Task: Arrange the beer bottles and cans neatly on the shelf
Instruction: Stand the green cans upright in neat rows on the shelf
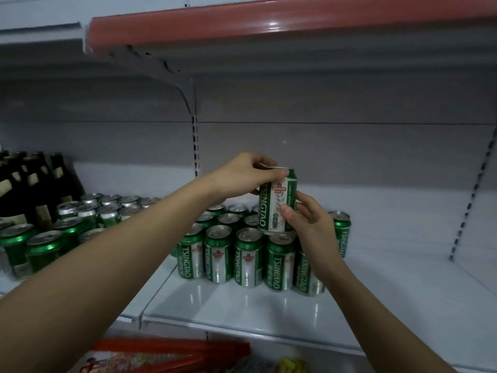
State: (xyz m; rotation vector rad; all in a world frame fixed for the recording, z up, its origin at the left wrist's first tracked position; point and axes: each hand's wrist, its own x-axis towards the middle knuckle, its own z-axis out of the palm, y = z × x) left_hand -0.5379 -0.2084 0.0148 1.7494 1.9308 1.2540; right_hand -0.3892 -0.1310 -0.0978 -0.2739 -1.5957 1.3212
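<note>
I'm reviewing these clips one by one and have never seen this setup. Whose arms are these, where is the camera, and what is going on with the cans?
There is no machine here: a person wears one wide-angle camera on the head, so you look down along their own arms. Both hands hold one green beer can upright: the left hand grips its top, the right hand its lower side. It sits just above a block of matching cans on the white shelf. More cans and dark bottles stand to the left.
</note>
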